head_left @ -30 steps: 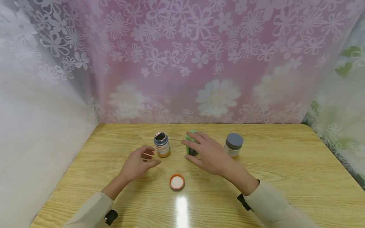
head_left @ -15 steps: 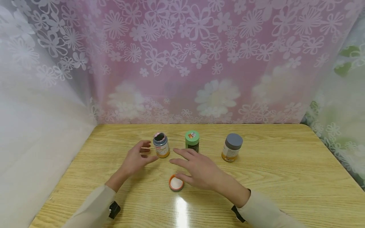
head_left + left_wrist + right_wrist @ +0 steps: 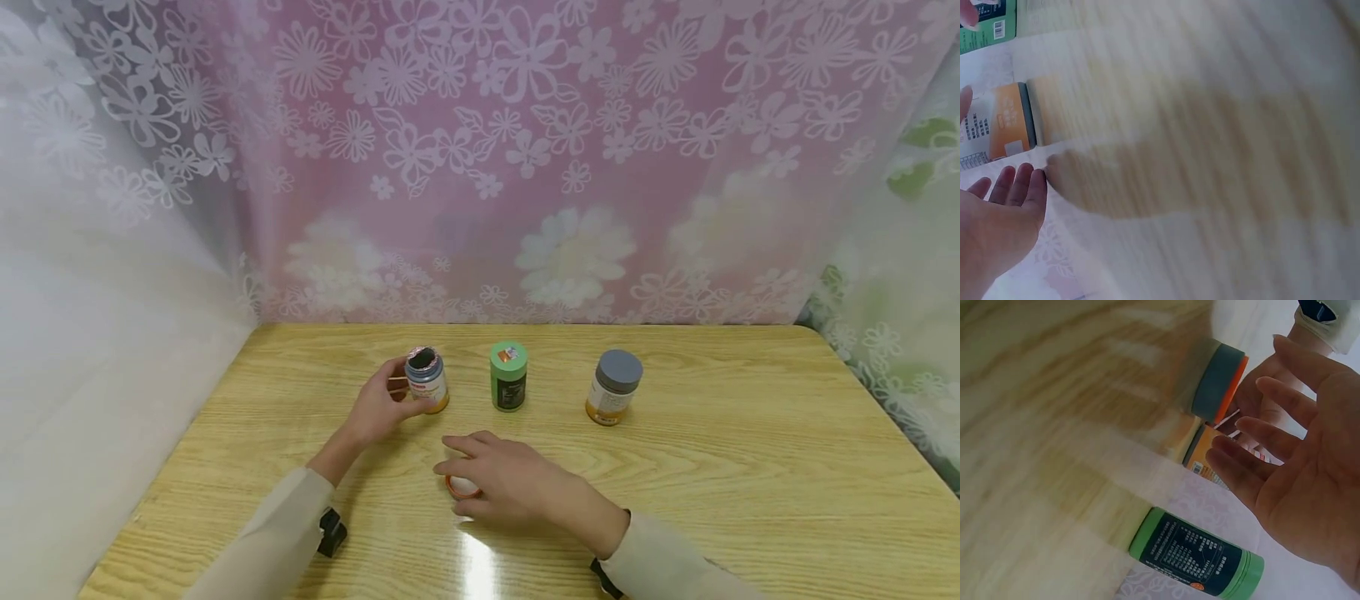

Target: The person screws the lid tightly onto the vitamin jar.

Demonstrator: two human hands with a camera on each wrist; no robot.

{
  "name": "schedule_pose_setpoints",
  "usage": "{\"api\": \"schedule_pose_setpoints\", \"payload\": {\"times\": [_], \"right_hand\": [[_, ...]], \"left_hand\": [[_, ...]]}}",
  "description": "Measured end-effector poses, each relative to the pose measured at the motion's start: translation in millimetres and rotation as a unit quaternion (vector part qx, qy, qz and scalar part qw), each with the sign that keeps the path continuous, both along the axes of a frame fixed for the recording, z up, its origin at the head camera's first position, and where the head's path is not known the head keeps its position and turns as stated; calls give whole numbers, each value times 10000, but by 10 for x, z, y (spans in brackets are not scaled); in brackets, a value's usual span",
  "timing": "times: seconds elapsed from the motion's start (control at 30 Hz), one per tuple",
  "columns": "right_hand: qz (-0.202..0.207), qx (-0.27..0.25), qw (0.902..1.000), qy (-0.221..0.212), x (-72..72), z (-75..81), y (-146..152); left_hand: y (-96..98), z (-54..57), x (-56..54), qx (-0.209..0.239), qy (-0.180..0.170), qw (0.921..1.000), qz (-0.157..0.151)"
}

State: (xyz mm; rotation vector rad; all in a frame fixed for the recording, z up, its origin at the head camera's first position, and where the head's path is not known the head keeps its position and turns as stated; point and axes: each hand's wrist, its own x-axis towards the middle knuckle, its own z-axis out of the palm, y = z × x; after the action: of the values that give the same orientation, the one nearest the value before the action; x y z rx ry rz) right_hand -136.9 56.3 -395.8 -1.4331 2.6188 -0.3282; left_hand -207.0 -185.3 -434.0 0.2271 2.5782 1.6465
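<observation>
An uncapped jar (image 3: 427, 385) with a torn foil seal around its dark mouth stands upright at the left. My left hand (image 3: 380, 406) is curved around its left and near sides, the thumb crossing in front; in the left wrist view the fingers (image 3: 1022, 181) look relaxed, with a small gap to the jar (image 3: 1004, 122). Above the jar's loose lid (image 3: 462, 488) is my right hand (image 3: 513, 482), partly covering it. The lid lies with its white inside up and an orange rim. In the right wrist view the right hand's fingers (image 3: 1272, 434) are spread, apart from the lid (image 3: 1219, 381).
A green jar (image 3: 509, 379) with a dark label stands upright right of the uncapped jar. Farther right is a jar with a grey-blue cap (image 3: 617, 385). All are on a wooden table (image 3: 720, 450), with a floral curtain (image 3: 525, 167) hanging behind it.
My right hand has moved from in front of the green jar toward me, down over the lid. The left hand has moved right, up around the uncapped jar. The jars and lid stay put.
</observation>
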Motion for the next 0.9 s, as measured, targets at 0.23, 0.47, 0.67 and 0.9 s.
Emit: {"api": "schedule_pose_setpoints", "payload": {"times": [0.23,0.47,0.67,0.9], "right_hand": [[112,55,9999,92,12,-49,-30],[141,54,9999,66,20,-72,-51],[259,-84,9994,193,14,-96,-49],[269,-53,9995,124,-14,-88,-62]], "left_hand": [[19,3,-35,389,-78,9992,-68],[56,16,-39,215,-91,9995,-199],[82,70,-15,-67,-20,9998,-181],[81,15,-84,-405,69,9990,-152]]}}
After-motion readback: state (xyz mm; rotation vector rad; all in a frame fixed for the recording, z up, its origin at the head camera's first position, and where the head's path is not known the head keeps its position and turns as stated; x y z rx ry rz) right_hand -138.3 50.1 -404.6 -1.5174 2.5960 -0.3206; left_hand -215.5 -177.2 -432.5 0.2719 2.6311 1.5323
